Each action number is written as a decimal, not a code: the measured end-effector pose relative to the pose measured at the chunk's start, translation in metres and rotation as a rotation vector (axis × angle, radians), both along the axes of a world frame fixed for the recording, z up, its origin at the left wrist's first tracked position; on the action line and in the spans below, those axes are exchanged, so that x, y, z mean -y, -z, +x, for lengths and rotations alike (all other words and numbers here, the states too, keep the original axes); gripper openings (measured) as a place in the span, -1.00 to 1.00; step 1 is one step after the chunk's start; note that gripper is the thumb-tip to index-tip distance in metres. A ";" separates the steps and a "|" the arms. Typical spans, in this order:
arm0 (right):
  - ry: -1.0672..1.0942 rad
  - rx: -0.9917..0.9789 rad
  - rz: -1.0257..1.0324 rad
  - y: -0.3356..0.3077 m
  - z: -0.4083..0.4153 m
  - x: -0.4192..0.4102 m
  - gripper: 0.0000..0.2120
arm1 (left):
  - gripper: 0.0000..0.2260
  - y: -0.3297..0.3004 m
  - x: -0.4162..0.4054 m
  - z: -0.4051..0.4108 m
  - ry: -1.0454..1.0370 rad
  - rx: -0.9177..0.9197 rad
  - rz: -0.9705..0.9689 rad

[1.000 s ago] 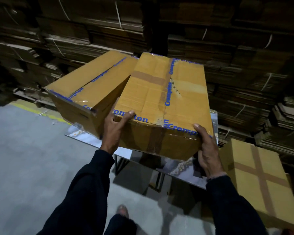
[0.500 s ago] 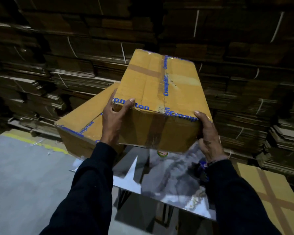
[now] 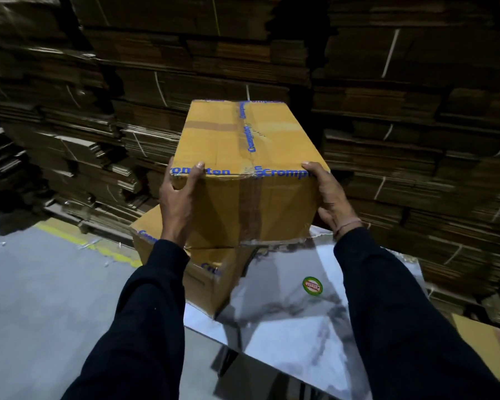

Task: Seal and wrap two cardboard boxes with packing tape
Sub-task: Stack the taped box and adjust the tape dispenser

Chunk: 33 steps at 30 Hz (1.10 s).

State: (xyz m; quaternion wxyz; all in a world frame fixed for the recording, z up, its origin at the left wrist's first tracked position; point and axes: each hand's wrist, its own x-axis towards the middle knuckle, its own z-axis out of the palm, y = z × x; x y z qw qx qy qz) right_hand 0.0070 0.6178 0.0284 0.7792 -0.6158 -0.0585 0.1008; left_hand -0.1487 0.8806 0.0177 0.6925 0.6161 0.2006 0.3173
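I hold a taped cardboard box with blue printed tape along its seams, raised in the middle of the view. My left hand grips its near left corner, and my right hand grips its near right corner. Under it sits a second cardboard box on the shiny metal table, mostly hidden by the upper box and my left arm. The held box rests on or hovers just over the lower one; I cannot tell which.
Tall stacks of flattened cardboard fill the whole background. Another taped box shows at the right edge beside the table. Grey floor with a yellow line lies to the left.
Both hands have carried the held box leftward and over the second box, which is now largely covered. The view has turned, showing more of the table.
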 end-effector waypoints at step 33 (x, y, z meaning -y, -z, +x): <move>0.245 0.027 -0.034 0.033 0.035 -0.068 -0.02 | 0.00 0.014 -0.035 0.050 -0.189 -0.047 0.076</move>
